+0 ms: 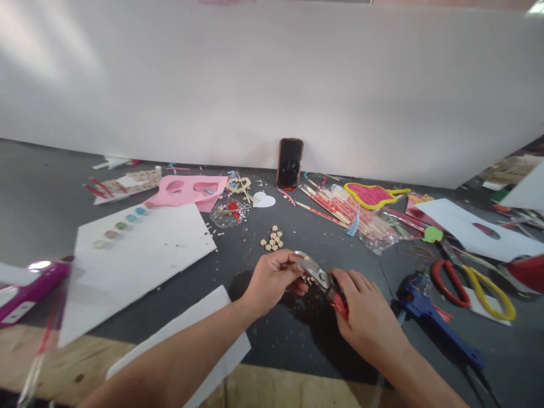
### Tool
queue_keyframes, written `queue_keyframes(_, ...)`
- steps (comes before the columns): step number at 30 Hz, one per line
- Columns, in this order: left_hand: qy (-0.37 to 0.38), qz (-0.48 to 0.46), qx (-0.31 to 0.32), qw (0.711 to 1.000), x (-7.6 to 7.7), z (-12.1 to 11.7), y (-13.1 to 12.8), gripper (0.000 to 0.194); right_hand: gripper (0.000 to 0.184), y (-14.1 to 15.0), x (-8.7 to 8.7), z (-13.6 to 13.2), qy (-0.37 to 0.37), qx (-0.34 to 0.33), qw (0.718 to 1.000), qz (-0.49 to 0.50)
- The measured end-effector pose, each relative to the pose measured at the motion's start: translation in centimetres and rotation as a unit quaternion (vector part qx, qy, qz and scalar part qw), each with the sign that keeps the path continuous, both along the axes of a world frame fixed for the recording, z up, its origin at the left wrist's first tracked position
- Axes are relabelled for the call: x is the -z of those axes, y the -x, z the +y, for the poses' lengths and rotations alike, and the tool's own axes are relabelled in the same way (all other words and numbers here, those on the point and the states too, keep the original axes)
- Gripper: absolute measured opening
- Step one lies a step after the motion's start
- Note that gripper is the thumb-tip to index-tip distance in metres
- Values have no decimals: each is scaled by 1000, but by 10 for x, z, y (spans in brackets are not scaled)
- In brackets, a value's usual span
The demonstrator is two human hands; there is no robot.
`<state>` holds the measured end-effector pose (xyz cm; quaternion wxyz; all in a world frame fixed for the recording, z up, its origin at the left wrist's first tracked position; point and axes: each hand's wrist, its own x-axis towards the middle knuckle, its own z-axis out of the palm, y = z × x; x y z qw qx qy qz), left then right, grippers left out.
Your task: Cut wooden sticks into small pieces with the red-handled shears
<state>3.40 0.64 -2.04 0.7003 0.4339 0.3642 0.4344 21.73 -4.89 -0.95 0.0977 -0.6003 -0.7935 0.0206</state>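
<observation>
My right hand (365, 309) is wrapped round the red handles of a pair of pliers (322, 277), whose metal jaws point up and left. The thumb and fingers of my left hand (276, 277) are pinched together at the jaw tips. A small beige piece (305, 258) shows there, mostly hidden by the fingers. Below the pliers, tiny beige bits (309, 279) lie on the dark table. Just beyond my left hand sits a little pile of beige flower-shaped pieces (272, 239).
A phone (289, 162) leans on the white wall. Patterned sticks (335, 209) in clear plastic lie right of it. A blue glue gun (442, 323) and scissors (450, 283) are at right. White board (140, 255), pink cutout (187, 191) and a purple tool (34, 294) are left.
</observation>
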Motion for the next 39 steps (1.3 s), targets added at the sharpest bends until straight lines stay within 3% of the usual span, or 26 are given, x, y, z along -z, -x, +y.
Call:
queue_keyframes(8,-1,10,16,1000,2,-1,0,14,56,-2,0,2,-32,-15,999,-4)
queue_keyframes(21,36,-19,23,999,4,-1,-4,24,45,-1,0,0,15,-6,1000,0)
queue_keyframes(39,18,-13,30,999,4,0,-2,21,52,-5,-2,4,-31,-20,999,-4)
